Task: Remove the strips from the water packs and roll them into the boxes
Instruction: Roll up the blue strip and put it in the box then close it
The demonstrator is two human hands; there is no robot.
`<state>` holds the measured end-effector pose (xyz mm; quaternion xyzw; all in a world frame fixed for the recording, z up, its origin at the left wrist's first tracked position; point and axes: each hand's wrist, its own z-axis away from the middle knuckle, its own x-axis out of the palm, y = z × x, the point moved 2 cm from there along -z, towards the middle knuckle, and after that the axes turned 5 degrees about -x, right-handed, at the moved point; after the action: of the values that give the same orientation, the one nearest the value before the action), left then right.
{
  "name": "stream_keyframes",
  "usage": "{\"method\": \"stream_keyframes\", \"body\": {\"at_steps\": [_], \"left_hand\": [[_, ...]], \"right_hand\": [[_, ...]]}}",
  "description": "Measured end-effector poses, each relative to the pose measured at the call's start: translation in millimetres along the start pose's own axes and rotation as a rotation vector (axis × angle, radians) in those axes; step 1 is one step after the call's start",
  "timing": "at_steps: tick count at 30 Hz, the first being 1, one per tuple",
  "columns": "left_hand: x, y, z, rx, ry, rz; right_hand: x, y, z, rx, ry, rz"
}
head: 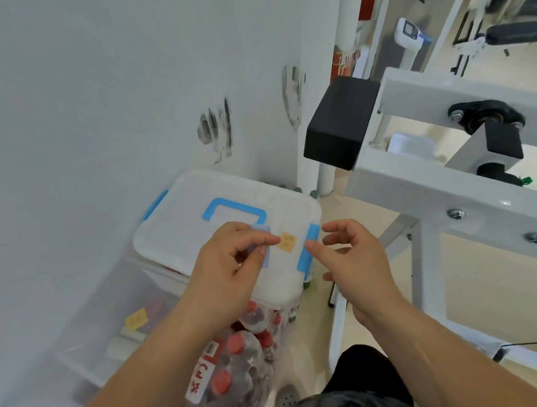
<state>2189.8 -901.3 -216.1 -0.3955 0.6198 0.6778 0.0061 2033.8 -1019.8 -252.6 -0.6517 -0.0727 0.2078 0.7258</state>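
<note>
My left hand pinches a short pale-blue strip between thumb and fingers, held above the lid of a white plastic box with a blue handle and blue clips. My right hand hovers just to the right, fingers curled and apart, holding nothing. Below my forearms lies a shrink-wrapped water pack of red-capped bottles with a red and white label. The box stands on a larger clear box beside the wall.
A white metal gym machine frame with a black pad stands close on the right. A scuffed white wall closes the left side. Yellow stickers mark both boxes. Beige floor shows between the frame and the boxes.
</note>
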Motion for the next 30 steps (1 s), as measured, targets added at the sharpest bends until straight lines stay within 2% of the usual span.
{"method": "stream_keyframes", "body": {"at_steps": [3,7,14,20,25,27,30], "left_hand": [[10,-9,-5,-0.051,-0.039,-0.045],[14,-9,-3,-0.116,-0.019,-0.019],[18,-8,-5,-0.112,0.013,-0.037],[23,-6,-2,-0.126,0.016,-0.048],[17,-10,-5,-0.206,0.041,0.029],[17,-10,-4,-0.199,0.030,0.022],[18,-10,-3,-0.200,0.026,0.001]], "right_hand": [[7,12,-7,0.023,-0.109,0.074],[10,24,-11,-0.011,-0.111,0.121],[9,27,-11,-0.040,-0.138,0.047],[3,32,-11,-0.023,-0.174,-0.085],[-6,42,-12,0.146,-0.205,-0.325],[-12,48,-11,0.146,-0.182,-0.280],[-16,45,-9,-0.065,-0.099,0.014]]}}
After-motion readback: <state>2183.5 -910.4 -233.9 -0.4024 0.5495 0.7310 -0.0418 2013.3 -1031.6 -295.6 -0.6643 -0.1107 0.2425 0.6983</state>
